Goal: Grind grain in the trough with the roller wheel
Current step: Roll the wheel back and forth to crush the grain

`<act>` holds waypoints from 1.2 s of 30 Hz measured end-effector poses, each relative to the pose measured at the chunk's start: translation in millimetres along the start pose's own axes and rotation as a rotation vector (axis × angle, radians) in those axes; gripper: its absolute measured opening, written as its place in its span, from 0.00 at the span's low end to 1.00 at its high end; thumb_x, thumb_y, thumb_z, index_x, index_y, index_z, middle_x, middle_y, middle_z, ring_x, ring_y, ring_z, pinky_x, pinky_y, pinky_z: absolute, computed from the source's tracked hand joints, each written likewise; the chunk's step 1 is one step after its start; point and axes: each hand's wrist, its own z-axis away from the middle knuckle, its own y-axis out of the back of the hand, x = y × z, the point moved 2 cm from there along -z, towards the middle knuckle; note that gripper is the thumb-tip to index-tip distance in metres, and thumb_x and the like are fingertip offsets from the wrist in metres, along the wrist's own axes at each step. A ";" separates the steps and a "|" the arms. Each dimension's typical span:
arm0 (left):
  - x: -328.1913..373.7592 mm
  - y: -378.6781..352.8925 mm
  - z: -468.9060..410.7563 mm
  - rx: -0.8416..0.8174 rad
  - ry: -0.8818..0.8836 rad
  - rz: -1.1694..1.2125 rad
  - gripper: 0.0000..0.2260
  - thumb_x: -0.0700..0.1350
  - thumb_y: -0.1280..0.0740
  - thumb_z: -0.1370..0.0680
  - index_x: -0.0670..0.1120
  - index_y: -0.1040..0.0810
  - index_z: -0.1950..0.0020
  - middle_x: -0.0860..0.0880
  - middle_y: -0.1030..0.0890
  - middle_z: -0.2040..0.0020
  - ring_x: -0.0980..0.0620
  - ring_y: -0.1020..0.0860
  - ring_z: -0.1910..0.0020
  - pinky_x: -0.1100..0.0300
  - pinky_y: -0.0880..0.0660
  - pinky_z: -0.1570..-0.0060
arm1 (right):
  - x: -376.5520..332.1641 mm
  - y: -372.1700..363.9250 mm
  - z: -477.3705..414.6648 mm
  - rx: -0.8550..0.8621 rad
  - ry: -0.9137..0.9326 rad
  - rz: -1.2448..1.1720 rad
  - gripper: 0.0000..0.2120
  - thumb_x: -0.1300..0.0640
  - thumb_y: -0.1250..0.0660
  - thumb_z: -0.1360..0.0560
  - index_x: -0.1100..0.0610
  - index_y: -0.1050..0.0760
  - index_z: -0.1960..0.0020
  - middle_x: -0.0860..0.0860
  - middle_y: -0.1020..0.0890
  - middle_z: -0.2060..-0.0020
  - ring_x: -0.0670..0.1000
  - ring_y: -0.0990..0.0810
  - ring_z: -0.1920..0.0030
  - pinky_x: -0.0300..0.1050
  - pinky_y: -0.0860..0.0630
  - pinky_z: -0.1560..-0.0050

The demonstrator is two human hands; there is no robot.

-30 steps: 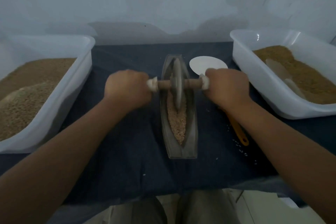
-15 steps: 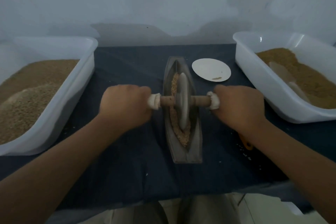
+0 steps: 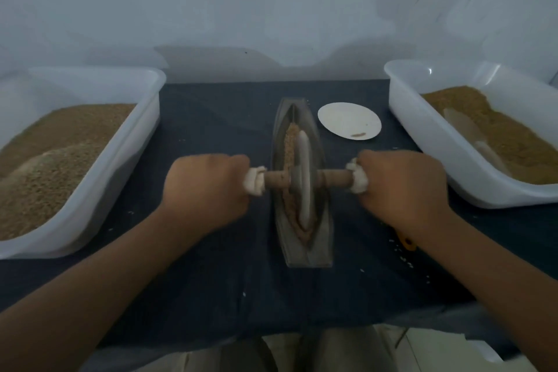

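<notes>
1. Grinding in progress: both hands are fisted on the axle of the roller wheel (image 3: 303, 181), the left hand (image 3: 208, 187) clamped on the left cloth-wrapped end and the right hand (image 3: 401, 187) clamped on the right one.
2. The wheel stands upright in the trough (image 3: 302, 187), sitting toward the near half of the groove; the axle crosses the trough roughly level.
3. Grain (image 3: 290, 157) lies along the groove, mostly visible on the left of the wheel and at the near tip; looks coarse, so I judge the job as mid-way at best.
4. To do the stroke well: press down evenly with both fists, keep the axle square to the trough so the disc does not ride up a wall, and run the full length of the groove.
5. Slow near the tips, or grain gets pushed over the rim; a few bits already lie on the dark cloth (image 3: 211, 275).
6. The trough is unheld, so sideways force may shift it.
7. Around it: left bin (image 3: 129, 160) and right bin (image 3: 422, 154) both hold grain, and a white plate (image 3: 347, 121) sits just beside the trough's far end, clear of the stroke.
</notes>
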 end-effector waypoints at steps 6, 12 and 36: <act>-9.8 -28.6 -60.4 -0.137 0.137 -0.079 0.18 0.56 0.32 0.27 0.52 0.38 0.68 0.54 0.30 0.71 0.49 0.30 0.74 0.61 0.38 0.69 | 2.9 -28.0 -49.8 -0.055 -0.127 0.028 0.18 0.44 0.41 0.17 0.49 0.33 0.64 0.45 0.31 0.73 0.50 0.30 0.74 0.44 0.35 0.72; -15.0 -36.6 -97.7 -0.246 0.257 0.021 0.16 0.59 0.36 0.23 0.51 0.30 0.64 0.50 0.21 0.61 0.42 0.19 0.60 0.55 0.28 0.61 | -0.7 -22.5 -91.0 -0.089 -0.120 -0.038 0.22 0.61 0.27 0.27 0.49 0.38 0.69 0.46 0.35 0.74 0.51 0.34 0.74 0.44 0.35 0.70; -5.6 -15.7 2.2 0.040 0.045 0.091 0.16 0.56 0.33 0.26 0.53 0.35 0.67 0.55 0.31 0.74 0.49 0.32 0.78 0.63 0.39 0.73 | -0.2 -8.6 -17.0 -0.041 0.041 -0.003 0.12 0.43 0.37 0.28 0.48 0.35 0.64 0.45 0.33 0.74 0.51 0.31 0.76 0.46 0.29 0.74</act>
